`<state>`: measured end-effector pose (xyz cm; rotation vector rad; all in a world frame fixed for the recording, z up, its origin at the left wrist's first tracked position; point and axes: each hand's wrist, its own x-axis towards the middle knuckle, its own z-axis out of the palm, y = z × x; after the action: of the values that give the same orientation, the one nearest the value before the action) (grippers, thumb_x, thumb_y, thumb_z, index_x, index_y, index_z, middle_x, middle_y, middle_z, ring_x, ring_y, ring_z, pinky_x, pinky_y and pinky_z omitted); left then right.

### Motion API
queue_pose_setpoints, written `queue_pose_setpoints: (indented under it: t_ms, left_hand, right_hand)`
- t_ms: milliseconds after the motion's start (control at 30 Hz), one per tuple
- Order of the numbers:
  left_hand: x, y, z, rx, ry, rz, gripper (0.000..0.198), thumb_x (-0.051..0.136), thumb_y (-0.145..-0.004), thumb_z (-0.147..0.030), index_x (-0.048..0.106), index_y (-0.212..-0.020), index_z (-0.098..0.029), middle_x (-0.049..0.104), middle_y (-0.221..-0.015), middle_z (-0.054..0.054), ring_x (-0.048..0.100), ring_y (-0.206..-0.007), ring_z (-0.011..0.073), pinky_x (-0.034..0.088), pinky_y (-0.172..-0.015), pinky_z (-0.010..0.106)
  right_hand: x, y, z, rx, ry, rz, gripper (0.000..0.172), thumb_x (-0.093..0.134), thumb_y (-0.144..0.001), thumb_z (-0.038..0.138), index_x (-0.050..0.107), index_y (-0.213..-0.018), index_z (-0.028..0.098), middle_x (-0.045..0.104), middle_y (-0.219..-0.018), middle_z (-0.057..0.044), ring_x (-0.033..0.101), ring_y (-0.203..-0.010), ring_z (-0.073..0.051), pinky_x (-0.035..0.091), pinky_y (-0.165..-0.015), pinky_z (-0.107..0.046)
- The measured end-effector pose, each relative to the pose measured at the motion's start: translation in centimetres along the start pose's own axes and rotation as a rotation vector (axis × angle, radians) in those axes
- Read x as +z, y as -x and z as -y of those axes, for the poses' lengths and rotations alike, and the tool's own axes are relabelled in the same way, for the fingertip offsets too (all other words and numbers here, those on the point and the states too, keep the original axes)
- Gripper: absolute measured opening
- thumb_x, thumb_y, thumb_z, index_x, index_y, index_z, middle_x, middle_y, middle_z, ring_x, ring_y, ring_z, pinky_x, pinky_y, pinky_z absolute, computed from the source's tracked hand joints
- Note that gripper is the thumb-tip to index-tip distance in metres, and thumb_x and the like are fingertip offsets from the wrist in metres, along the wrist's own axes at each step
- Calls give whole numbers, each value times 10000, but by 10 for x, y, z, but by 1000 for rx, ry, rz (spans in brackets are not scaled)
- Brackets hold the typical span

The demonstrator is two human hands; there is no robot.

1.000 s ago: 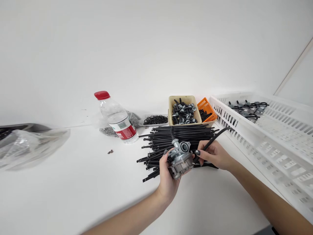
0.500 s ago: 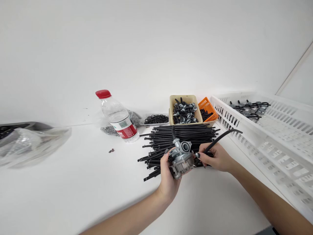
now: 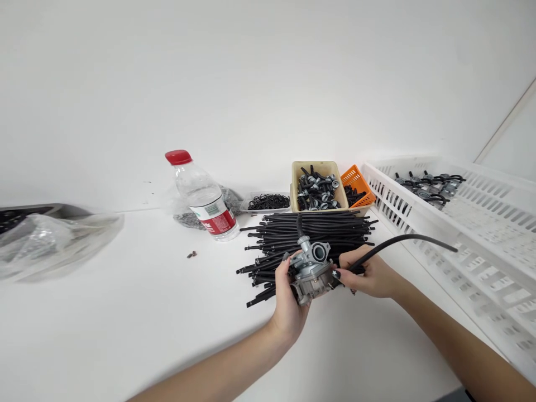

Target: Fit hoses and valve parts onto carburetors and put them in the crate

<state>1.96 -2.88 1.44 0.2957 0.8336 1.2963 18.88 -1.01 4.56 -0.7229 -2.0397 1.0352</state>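
My left hand (image 3: 290, 304) is wrapped round a silver metal carburetor (image 3: 312, 268) with a clear bowl below and a short black tube on top. Between the thumb and fingers of my right hand (image 3: 368, 273) is a black rubber hose (image 3: 402, 239). One end of this hose meets the carburetor's lower right side; my fingertips partly hide the contact, so I cannot tell if it is pushed on. Its free end curves out to the right. Behind and beneath both hands lies a pile of black hoses (image 3: 310, 229) on the white table (image 3: 167, 335).
A beige bin (image 3: 296, 187) of black and silver parts and an orange basket (image 3: 355, 180) stand behind the pile. A red-capped bottle (image 3: 213, 209) and a tray of black rings (image 3: 268, 202) are left of them. A white crate (image 3: 419, 245) holds several carburetors; plastic bags (image 3: 67, 245) lie far left.
The hose in my right hand has swung, its free end now reaching farther right and lower. My fingers have come slightly closer to the carburetor's lower side; my left hand holds nearly still.
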Motion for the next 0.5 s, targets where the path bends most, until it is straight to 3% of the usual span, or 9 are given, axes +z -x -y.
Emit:
queue_pose_setpoints:
  t_ms: [167, 300, 500]
  left_hand:
    - [1, 0, 1, 4, 13, -9, 385, 628, -716, -507, 673, -892, -168, 728, -795, 62, 697, -803, 279, 557, -600, 302]
    - [-1, -3, 2, 14, 22, -25, 386, 646, -690, -519, 670, -853, -171, 712, -757, 45, 675, -723, 239, 485, -491, 244]
    - [-6, -7, 6, 44, 42, -24, 392, 686, -688, -532, 676, -860, -180, 706, -752, 19, 650, -667, 195, 464, -476, 221]
  right_hand:
    - [4, 0, -2, -82, 26, 48, 343, 483, -889, 212, 282, -611, 214, 365, -524, 53, 312, -454, -129, 214, -451, -263]
    - [7, -1, -2, -67, 11, 60, 314, 469, -863, 199, 274, -617, 214, 355, -527, 54, 311, -460, -127, 203, -453, -265]
    - [9, -2, -4, -54, 10, 72, 289, 468, -839, 198, 279, -621, 207, 331, -534, 58, 282, -463, -117, 186, -441, -250]
